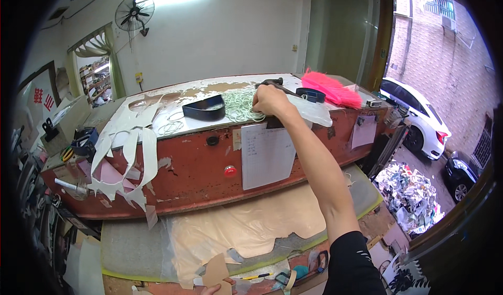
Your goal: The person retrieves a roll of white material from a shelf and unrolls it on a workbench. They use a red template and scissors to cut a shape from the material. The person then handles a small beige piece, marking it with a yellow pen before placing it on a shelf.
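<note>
My right hand (272, 101) reaches over the red machine beam (199, 182), its fingers curled down at the right side of a pile of pale green cord (238, 104). What they grip is hidden behind the hand. A dark hammer-like tool (270, 82) lies just behind my knuckles. Left of the cord stands a black curved cutting die (204, 110); a second dark die (310, 94) is to the right. At the lower edge, my left hand (212, 290) shows only in part, its fingers around a tan cardboard piece (216, 270).
A beige leather sheet (251, 216) covers the grey work bed (133, 248) below the beam. Pink bristly material (330, 88) and a clear plastic bag (314, 112) lie on top, right. Cut-out scraps (126, 164) hang at left. A yellow pen-like tool (257, 276) lies near me.
</note>
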### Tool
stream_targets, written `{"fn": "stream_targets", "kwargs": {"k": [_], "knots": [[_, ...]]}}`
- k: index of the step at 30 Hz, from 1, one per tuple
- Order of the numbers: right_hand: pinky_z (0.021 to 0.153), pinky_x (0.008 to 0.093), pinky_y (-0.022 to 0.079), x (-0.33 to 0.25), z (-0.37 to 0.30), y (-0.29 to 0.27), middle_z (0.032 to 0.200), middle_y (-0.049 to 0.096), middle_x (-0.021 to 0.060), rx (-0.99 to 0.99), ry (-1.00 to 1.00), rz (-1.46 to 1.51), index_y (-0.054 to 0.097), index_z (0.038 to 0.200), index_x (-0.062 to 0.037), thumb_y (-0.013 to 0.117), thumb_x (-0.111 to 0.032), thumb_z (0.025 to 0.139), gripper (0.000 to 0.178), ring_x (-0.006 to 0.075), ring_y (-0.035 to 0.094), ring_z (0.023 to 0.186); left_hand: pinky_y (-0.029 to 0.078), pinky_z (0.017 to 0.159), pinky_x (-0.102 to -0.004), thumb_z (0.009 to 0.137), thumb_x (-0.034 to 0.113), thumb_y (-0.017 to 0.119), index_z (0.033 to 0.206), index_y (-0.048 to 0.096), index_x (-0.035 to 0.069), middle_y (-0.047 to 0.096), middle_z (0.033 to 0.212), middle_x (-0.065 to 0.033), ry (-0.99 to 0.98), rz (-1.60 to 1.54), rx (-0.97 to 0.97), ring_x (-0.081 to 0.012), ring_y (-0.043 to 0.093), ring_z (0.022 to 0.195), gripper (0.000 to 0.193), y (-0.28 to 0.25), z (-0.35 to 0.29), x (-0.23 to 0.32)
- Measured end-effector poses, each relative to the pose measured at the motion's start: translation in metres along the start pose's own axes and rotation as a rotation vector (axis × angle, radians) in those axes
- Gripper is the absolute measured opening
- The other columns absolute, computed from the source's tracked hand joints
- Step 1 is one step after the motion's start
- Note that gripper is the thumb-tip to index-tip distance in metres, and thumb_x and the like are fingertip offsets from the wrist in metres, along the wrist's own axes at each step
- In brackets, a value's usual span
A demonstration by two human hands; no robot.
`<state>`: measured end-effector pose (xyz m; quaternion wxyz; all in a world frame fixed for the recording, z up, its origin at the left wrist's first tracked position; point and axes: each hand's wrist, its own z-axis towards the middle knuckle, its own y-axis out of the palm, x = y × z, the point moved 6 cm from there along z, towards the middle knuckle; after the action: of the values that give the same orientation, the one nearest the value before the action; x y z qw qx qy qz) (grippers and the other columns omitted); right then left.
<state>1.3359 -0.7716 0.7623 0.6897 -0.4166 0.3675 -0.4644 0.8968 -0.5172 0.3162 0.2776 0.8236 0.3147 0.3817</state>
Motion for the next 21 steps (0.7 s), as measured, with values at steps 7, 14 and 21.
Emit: {"fn": "stream_targets", "kwargs": {"k": [7,14,21], "knots": [[0.081,0.0386,0.054,-0.001,0.014,-0.023,0.087,0.076,0.0093,0.059,0.015,0.304,0.081,0.086,-0.0138,0.082,-0.019,0.067,0.02,0.0235,0.071,0.086,0.056,0.084,-0.0408,0.083,0.02,0.061,0.132,0.05,-0.002,0.063,0.118,-0.0137,0.094,-0.083,-0.007,-0.0287,0.065,0.103,0.055,-0.019,-0.007,0.004],[0.067,0.0298,0.053,-0.003,0.01,-0.054,0.088,0.071,0.0111,0.494,0.005,0.886,0.068,0.11,0.001,0.077,-0.014,0.075,0.04,0.0168,0.066,0.074,0.063,0.073,-0.0463,0.082,0.005,0.059,0.138,0.041,-0.005,0.063,0.112,-0.0235,0.404,-0.086,-0.099,-0.0368,0.066,0.099,0.06,0.014,-0.012,0.045],[0.079,0.0308,0.053,-0.093,-0.242,0.069,0.093,0.068,0.008,-0.101,-0.091,1.267,0.067,0.107,0.0029,0.059,-0.006,0.091,0.02,0.0177,0.067,0.085,0.06,0.068,-0.0403,0.084,0.007,0.053,0.136,0.043,-0.006,0.063,0.114,-0.0227,0.386,-0.158,-0.133,-0.0324,0.067,0.099,0.054,0.019,-0.025,0.045]]}}
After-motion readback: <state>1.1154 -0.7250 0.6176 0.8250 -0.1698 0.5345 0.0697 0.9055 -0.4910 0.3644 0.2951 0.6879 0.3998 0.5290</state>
